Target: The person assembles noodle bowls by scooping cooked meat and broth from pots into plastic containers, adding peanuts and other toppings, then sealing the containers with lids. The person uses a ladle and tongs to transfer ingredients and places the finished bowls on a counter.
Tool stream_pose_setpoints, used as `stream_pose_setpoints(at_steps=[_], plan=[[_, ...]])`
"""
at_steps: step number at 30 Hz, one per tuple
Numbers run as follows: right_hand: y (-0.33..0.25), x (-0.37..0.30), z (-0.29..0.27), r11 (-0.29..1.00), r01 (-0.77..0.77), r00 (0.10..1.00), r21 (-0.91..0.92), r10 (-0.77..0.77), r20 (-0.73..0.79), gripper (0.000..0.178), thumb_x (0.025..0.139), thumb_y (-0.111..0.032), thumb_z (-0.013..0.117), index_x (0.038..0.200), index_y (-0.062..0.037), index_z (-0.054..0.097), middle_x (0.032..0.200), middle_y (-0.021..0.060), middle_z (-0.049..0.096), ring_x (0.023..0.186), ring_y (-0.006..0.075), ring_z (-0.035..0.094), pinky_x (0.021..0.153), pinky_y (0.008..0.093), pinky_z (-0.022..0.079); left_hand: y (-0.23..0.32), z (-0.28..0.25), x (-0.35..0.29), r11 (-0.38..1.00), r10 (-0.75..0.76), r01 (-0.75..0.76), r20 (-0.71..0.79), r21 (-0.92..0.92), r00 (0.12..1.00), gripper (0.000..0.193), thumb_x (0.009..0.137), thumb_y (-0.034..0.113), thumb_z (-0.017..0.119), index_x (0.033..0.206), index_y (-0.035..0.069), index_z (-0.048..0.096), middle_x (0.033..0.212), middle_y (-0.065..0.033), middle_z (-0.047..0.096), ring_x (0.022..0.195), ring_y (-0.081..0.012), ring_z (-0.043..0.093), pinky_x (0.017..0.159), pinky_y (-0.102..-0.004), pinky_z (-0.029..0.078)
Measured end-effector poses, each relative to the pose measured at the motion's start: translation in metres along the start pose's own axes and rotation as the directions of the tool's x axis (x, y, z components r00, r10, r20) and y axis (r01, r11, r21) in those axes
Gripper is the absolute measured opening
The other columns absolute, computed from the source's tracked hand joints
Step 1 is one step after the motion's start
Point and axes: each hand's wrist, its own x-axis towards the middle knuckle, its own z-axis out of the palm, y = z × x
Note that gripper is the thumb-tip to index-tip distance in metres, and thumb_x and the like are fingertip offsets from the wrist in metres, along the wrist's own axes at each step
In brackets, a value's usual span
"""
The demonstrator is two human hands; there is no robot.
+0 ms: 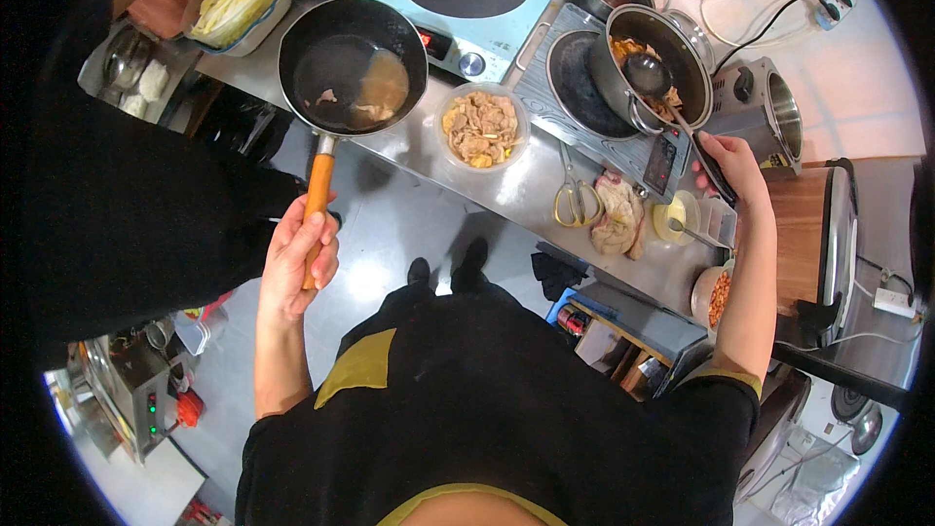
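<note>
My left hand is wrapped round the wooden handle of a dark frying pan. Some brownish liquid and a few scraps of meat lie in that pan, which is off the blue cooktop. On the right, my right hand grips the black handle of a ladle. The ladle's bowl is inside a steel pot, among orange-brown food. That pot is over the grey patterned cooktop; whether it rests there I cannot tell. Between the two vessels, a clear round bowl of sliced meat stands on the steel counter.
A blue induction cooktop stands behind the meat bowl. Scissors, a crumpled cloth and a tub with a spoon lie near the counter's front. Chopped cabbage fills a container at far left. Another person in black stands to my left.
</note>
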Motion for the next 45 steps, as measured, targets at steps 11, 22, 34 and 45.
stream_pose_setpoints(at_steps=[11, 22, 34, 45], plan=[[0.076, -0.031, 0.235, 0.733, 0.298, 0.919, -0.612, -0.394, -0.024, 0.045, 0.081, -0.011, 0.054, 0.126, -0.0057, 0.05, 0.102, 0.0234, 0.058, 0.091, 0.0386, 0.06, 0.075, 0.0465, 0.049, -0.003, -0.002, -0.009, 0.999, 0.027, -0.028, -0.045, -0.031, 0.999, 0.034, 0.096, 0.016, 0.05, 0.123, -0.002, 0.041, 0.074, -0.0012, 0.047, 0.041, -0.0034, 0.037, 0.034, -0.0168, 0.03], [0.082, -0.031, 0.205, 0.906, 0.384, 0.919, -0.176, -0.394, -0.019, 0.035, 0.075, -0.01, 0.063, 0.11, -0.0107, 0.062, 0.075, 0.016, 0.064, 0.068, 0.0351, 0.062, 0.069, 0.0425, 0.051, -0.008, -0.011, -0.013, 0.998, 0.041, -0.045, -0.073, -0.049, 0.996, 0.034, 0.096, 0.017, 0.051, 0.122, -0.002, 0.041, 0.074, -0.0018, 0.048, 0.041, -0.0033, 0.038, 0.034, -0.0164, 0.032], [-0.046, -0.007, 0.173, 0.103, 0.634, 0.48, -0.766, -0.829, 0.286, 0.037, 0.069, -0.007, 0.063, 0.106, -0.0094, 0.063, 0.085, 0.0055, 0.051, 0.081, 0.0206, 0.056, 0.065, 0.0322, 0.046, -0.013, -0.009, -0.02, 0.995, 0.046, -0.054, -0.107, -0.078, 0.993, 0.034, 0.096, 0.017, 0.051, 0.123, -0.002, 0.041, 0.073, -0.0016, 0.047, 0.041, -0.0035, 0.039, 0.034, -0.0165, 0.032], [-0.04, 0.001, 0.186, 0.132, 0.657, 0.464, -0.742, -0.846, 0.261, 0.032, 0.074, -0.01, 0.058, 0.106, -0.01, 0.064, 0.079, 0.0056, 0.05, 0.079, 0.0205, 0.057, 0.064, 0.034, 0.047, -0.013, -0.007, -0.017, 0.996, 0.054, -0.063, -0.144, -0.058, 0.988, 0.034, 0.096, 0.016, 0.049, 0.124, -0.003, 0.041, 0.072, -0.0011, 0.046, 0.041, -0.0032, 0.038, 0.034, -0.0163, 0.032]])
